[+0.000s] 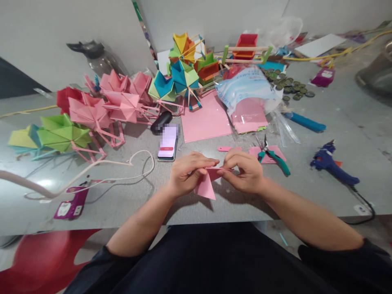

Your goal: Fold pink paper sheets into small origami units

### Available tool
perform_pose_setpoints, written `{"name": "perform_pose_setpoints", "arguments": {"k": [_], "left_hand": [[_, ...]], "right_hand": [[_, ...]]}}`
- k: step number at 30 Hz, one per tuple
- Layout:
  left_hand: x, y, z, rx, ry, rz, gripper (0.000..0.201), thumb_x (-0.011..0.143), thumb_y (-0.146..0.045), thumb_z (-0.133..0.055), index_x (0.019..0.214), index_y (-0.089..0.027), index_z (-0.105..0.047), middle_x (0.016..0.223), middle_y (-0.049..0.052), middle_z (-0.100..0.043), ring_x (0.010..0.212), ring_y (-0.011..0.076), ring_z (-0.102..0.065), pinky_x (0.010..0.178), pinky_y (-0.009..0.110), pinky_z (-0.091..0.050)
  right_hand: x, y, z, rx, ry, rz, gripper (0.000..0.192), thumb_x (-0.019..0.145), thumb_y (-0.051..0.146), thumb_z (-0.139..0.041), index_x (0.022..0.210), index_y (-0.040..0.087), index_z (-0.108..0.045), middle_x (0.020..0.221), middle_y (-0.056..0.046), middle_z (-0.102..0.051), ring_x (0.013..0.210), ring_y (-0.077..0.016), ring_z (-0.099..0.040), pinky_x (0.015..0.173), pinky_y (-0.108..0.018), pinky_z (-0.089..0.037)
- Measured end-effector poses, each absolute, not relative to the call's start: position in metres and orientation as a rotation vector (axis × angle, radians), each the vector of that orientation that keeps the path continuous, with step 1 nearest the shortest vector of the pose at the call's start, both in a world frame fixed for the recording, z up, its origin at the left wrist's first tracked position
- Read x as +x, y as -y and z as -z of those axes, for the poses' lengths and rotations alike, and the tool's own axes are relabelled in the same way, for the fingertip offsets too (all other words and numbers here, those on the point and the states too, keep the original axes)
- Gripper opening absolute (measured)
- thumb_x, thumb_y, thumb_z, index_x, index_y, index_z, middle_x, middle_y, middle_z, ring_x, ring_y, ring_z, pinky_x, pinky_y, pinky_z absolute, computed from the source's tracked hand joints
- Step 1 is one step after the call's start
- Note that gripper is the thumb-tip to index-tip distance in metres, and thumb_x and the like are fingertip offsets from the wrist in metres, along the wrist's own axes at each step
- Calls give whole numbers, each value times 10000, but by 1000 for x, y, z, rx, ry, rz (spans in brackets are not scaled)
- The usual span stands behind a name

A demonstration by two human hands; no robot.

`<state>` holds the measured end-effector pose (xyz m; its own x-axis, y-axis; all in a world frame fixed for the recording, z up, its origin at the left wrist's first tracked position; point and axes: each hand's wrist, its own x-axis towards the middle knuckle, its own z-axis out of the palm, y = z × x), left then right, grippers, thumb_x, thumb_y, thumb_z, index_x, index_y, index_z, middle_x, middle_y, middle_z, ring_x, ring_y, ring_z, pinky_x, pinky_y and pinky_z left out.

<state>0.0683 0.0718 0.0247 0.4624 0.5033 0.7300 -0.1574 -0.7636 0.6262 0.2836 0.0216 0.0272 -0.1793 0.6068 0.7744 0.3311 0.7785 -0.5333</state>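
Pink folded paper triangle [206, 185] pinched at frame centre between left hand [183, 173] and right hand [245, 171]; finished paper pinwheels [92, 112] piled upper left, folding partway done.

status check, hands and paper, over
Left hand and right hand both pinching the pink folded paper above the table. Phone and pliers nearby, clear.

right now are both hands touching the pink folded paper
Touching. The head view shows the left hand and right hand both pinching the top edge of the pink folded paper, fingers closed on it.
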Motion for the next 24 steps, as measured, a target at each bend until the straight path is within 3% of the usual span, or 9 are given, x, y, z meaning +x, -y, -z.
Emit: {"name": "perform_pose_setpoints", "arguments": {"k": [15,18,22,24], "left_hand": [[78,-54,-20,2008,-367,-1455,230,1149,-318,-575,1096,-198,-765,1004,78,-865,904,186,-836,822,337,-662],[78,-51,-17,1974,-511,-1539,210,1141,-292,-584,1068,-197,-757,987,60,-859,888,170,-830,813,313,-657],[77,-50,-16,1926,-759,-1668,235,1140,-288,-572,1018,-198,-752,939,39,-849,855,153,-818,774,274,-640],[77,-50,-17,1948,-822,-1686,251,1143,-298,-563,1005,-197,-748,925,33,-847,837,147,-815,766,263,-638]], "right_hand": [[274,-15,-22,-742,1746,-262,135,994,206,-766,895,252,-686,720,29,-678,626,-139,-629,578,-266,-508],[275,-13,-19,-748,1703,-260,46,995,271,-758,1011,269,-715,819,-2,-692,710,-181,-648,652,-326,-561],[273,-8,-15,-752,1700,-199,201,992,467,-724,1059,277,-711,1057,-79,-672,902,-259,-683,771,-450,-622],[270,-6,-15,-825,1725,-155,187,976,437,-751,1064,274,-725,1147,-102,-671,1007,-285,-697,841,-482,-627]]}}
